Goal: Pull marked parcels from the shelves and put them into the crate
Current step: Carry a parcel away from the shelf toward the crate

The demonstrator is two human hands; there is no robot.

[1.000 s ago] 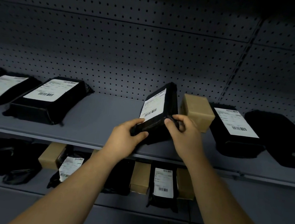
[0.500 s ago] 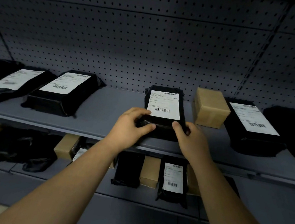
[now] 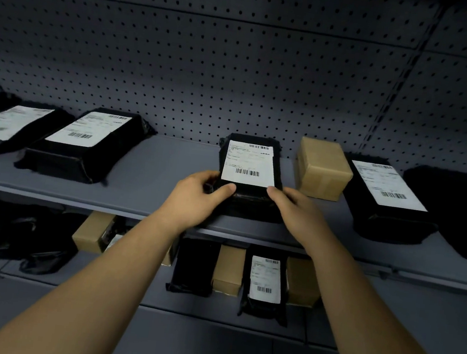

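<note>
A black parcel [image 3: 250,161] with a white barcode label lies flat, label up, in the middle of the upper shelf [image 3: 151,173]. My left hand [image 3: 198,196] grips its near left corner, thumb on top. My right hand [image 3: 298,210] grips its near right corner the same way. Other labelled black parcels lie on this shelf at the left [image 3: 85,136], far left [image 3: 5,121] and right [image 3: 385,191]. No crate is in view.
A brown cardboard box [image 3: 322,168] stands just right of the held parcel. An unlabelled black bag [image 3: 455,208] lies far right. The lower shelf [image 3: 414,314] holds black bags, brown boxes and one labelled parcel [image 3: 265,279]. Pegboard backs the shelves.
The parcel stood tilted on its edge a second ago; it now lies flat with the label up. Both hands stay on its near end. My view has shifted closer.
</note>
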